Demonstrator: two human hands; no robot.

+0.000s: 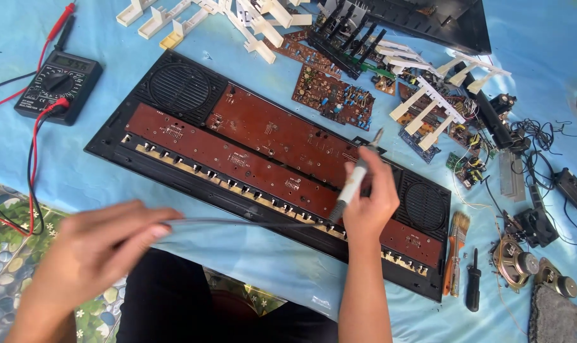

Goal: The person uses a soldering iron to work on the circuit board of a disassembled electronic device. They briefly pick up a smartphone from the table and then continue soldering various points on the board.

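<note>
- The right hand (368, 203) is clenched around a grey soldering iron (355, 181), tip tilted up toward 1 o'clock, over the right part of the opened keyboard case (111, 136).
- The left hand (95, 254), at 8 o'clock from the right hand, pinches the iron's grey cord (250, 222) between thumb and fingertips; the cord runs level across to the iron's handle.
- Two long reddish-brown circuit boards (263, 136) lie inside the case, between round speaker grilles at its ends.
- A black multimeter (59, 86) with red and black leads sits at 10 o'clock.
- Loose white keys (428, 108) and small circuit boards lie at 1 o'clock.
- A paintbrush (458, 244) and small loudspeakers (516, 262) rest at 4 o'clock, just beside the case.
</note>
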